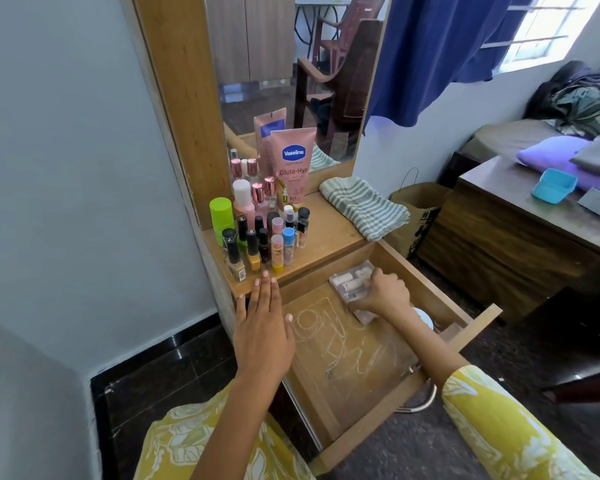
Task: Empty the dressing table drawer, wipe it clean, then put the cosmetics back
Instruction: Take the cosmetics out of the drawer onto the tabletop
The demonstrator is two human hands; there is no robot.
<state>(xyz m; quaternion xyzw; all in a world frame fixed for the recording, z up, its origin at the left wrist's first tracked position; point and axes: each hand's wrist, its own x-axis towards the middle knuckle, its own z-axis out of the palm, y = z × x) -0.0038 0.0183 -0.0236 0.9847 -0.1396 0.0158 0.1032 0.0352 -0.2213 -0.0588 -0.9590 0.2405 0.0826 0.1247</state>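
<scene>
Right hand [385, 295] grips a clear plastic compartment box [352, 285] inside the open wooden drawer [426, 271]; left hand [262, 327] lies flat, fingers straight and together.

Left hand's fingertips reach the front edge of the wooden tabletop [326, 237], holding nothing. Right hand's fingers curl over the box, which sits at the drawer's far right corner and holds pale cylindrical items. A white round object [425, 318] shows just behind the right wrist, partly hidden. Drawer floor bears chalk-like scribbles. On the tabletop stand grouped cosmetics: a pink Vaseline tube [293, 164] against the mirror [291, 64], a lime-green capped bottle [221, 216], and nail polish bottles [253, 252] near the front. A green-striped folded cloth [364, 206] rests on the tabletop's right side.
</scene>
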